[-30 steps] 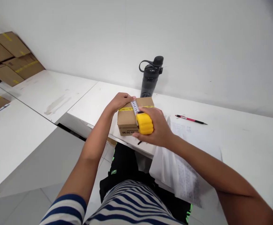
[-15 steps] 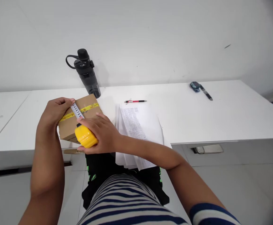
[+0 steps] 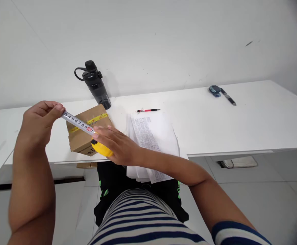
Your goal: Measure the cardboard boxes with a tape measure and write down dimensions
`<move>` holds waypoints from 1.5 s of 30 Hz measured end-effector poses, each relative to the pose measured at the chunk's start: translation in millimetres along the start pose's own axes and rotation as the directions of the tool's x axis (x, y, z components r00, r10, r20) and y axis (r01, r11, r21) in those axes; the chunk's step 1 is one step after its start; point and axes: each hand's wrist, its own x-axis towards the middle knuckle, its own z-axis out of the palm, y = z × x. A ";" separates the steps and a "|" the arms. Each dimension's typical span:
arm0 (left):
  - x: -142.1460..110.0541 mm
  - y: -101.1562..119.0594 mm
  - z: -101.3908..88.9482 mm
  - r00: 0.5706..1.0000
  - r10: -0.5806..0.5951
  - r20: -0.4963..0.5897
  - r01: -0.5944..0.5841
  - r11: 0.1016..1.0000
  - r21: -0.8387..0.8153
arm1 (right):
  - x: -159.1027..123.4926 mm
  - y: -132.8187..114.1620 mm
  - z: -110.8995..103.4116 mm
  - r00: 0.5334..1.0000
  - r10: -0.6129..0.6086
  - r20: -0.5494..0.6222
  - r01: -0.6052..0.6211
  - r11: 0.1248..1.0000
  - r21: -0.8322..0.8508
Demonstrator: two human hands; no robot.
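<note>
A yellow tape measure (image 3: 102,148) is held in my right hand (image 3: 124,144), its fingers closed over the case. Its white numbered blade (image 3: 78,123) stretches up and left to my left hand (image 3: 40,122), which pinches the free end between thumb and fingers. Below and behind the blade, a small cardboard box (image 3: 83,139) with yellow printed tape across its top stands at the front edge of the white table. The blade crosses over the box at a slant, and my left hand is off the box, beyond its left side.
Handwritten paper sheets (image 3: 161,136) lie right of the box and overhang the table's front edge. A red and black pen (image 3: 147,110) lies behind them. A dark bottle (image 3: 96,85) stands near the wall. Farther right are a teal tape measure (image 3: 215,91) and a black marker (image 3: 228,97).
My left hand has moved left off the box with the blade's end. The tape measure has shifted slightly right, and more of the blade shows. The view has tilted a little.
</note>
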 end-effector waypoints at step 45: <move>-45.2 -76.1 255.7 0.953 -0.005 0.303 -0.095 0.944 0.317 | -103.8 170.7 -35.3 0.589 0.808 -0.006 -0.748 0.548 0.375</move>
